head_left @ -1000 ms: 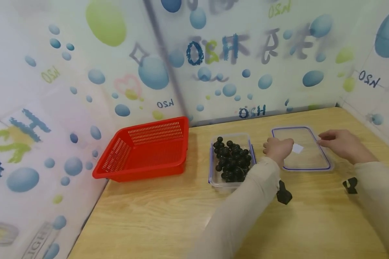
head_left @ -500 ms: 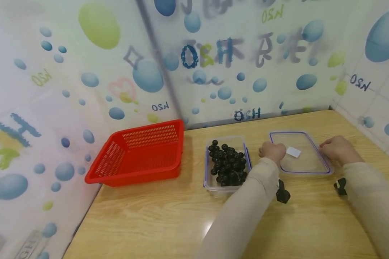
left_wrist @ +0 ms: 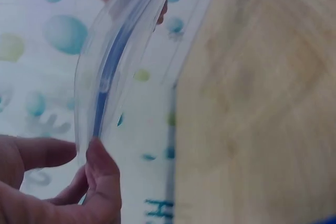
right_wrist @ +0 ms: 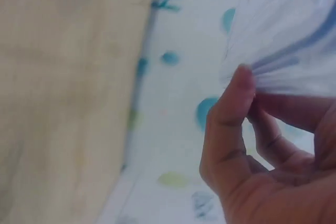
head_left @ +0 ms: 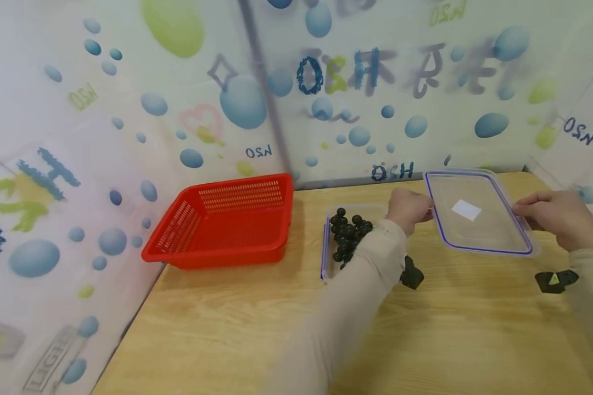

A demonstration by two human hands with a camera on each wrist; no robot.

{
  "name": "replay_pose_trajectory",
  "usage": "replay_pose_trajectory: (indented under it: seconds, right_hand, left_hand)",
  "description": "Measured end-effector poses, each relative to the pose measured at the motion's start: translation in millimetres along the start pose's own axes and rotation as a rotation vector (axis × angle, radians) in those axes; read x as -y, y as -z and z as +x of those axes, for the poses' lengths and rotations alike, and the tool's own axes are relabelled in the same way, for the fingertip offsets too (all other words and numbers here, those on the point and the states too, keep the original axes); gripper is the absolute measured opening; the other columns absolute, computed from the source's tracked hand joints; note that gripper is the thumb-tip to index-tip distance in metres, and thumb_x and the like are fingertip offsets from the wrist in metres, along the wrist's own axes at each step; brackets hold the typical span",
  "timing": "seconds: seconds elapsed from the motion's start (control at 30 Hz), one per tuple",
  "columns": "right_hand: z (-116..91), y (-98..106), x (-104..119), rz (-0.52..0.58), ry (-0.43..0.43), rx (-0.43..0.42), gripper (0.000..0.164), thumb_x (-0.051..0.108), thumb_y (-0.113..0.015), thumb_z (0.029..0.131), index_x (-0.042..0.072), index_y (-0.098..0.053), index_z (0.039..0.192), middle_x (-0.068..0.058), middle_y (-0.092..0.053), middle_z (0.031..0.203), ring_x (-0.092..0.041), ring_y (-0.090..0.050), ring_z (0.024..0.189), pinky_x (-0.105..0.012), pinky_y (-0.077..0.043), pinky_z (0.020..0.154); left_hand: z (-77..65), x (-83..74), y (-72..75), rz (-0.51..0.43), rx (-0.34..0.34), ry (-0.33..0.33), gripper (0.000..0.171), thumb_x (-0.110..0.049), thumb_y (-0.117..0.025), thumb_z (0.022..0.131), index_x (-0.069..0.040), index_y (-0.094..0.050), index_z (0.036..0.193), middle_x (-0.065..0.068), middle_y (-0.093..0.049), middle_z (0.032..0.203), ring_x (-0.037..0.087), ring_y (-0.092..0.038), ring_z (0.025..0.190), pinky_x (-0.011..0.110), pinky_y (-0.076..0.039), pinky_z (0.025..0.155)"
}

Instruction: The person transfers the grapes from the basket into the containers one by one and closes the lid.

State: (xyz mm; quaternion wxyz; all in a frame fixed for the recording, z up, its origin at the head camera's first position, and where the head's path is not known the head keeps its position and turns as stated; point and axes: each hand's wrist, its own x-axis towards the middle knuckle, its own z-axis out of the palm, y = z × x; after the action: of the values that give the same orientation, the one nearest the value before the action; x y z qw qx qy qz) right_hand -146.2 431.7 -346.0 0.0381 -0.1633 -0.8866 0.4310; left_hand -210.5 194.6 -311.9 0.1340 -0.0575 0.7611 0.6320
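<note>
A clear plastic lid (head_left: 479,227) with a blue sealing ring and a small white label is held up off the table between both hands in the head view. My left hand (head_left: 409,209) pinches its left edge; in the left wrist view thumb and fingers (left_wrist: 102,169) meet on the rim. My right hand (head_left: 558,216) pinches the right edge, and the right wrist view shows the fingertips (right_wrist: 244,80) on it. Left of the lid stands a clear container with dark grapes (head_left: 345,233) in it, partly hidden by my left forearm.
A red plastic basket (head_left: 239,249) with slotted walls stands on the left of the wooden table (head_left: 202,323), near the back wall. The patterned wall (head_left: 356,104) runs behind the table. Black straps show under both wrists.
The lid has risen from the table, now gripped at both side edges. My left hand has moved a little left, partly covering the grape container. The head view has shifted slightly.
</note>
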Motion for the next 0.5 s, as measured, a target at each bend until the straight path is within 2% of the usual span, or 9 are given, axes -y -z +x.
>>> replay_pose_trajectory:
  seconds: [0.13, 0.27, 0.37, 0.43, 0.5]
  right_hand:
    - [-1.1, -11.2, 30.6, 0.060, 0.081, 0.059, 0.046, 0.025, -0.053, 0.102, -0.018, -0.050, 0.120, 0.006, -0.062, 0.084, -0.003, -0.062, 0.068, -0.022, -0.050, 0.060]
    - [-1.6, -30.6, 66.7, 0.109, 0.149, 0.151, 0.051, 0.025, -0.056, 0.101, -0.017, -0.048, 0.129, 0.011, -0.064, 0.087, -0.003, -0.064, 0.073, -0.021, -0.052, 0.066]
    - [-1.7, -48.7, 94.5, 0.105, 0.171, 0.215, 0.056, 0.029, -0.057, 0.100, -0.016, -0.046, 0.133, 0.009, -0.065, 0.093, -0.004, -0.065, 0.077, -0.020, -0.052, 0.070]
    - [-1.5, -61.8, 111.8, 0.090, 0.183, 0.251, 0.055, 0.030, -0.057, 0.101, -0.014, -0.047, 0.132, 0.002, -0.065, 0.099, -0.007, -0.065, 0.078, -0.021, -0.052, 0.072]
    - [-0.8, -75.2, 126.5, 0.086, 0.199, 0.275, 0.051, 0.028, -0.057, 0.101, -0.013, -0.050, 0.129, -0.005, -0.064, 0.102, -0.010, -0.065, 0.079, -0.023, -0.053, 0.073]
  left_hand:
    - [8.4, -10.7, 44.7, -0.103, 0.121, -0.043, 0.004, 0.006, -0.067, 0.087, 0.006, -0.070, 0.084, 0.008, -0.065, 0.075, 0.018, -0.064, 0.063, 0.031, -0.058, 0.065]
    - [25.7, -13.5, 94.6, -0.117, 0.215, -0.046, 0.004, 0.006, -0.066, 0.087, 0.008, -0.069, 0.087, 0.011, -0.067, 0.078, 0.019, -0.064, 0.064, 0.032, -0.058, 0.066]
    - [36.7, -14.1, 133.9, -0.096, 0.280, -0.035, 0.007, 0.002, -0.066, 0.089, 0.008, -0.069, 0.091, 0.012, -0.067, 0.080, 0.021, -0.064, 0.067, 0.033, -0.058, 0.072]
    - [41.0, -14.0, 160.1, -0.076, 0.331, -0.035, 0.011, -0.002, -0.066, 0.091, 0.008, -0.069, 0.095, 0.014, -0.067, 0.085, 0.023, -0.065, 0.072, 0.036, -0.056, 0.079]
    - [42.5, -13.1, 183.6, -0.049, 0.352, -0.043, 0.015, -0.005, -0.066, 0.092, 0.007, -0.069, 0.100, 0.015, -0.068, 0.091, 0.025, -0.066, 0.077, 0.038, -0.055, 0.084]
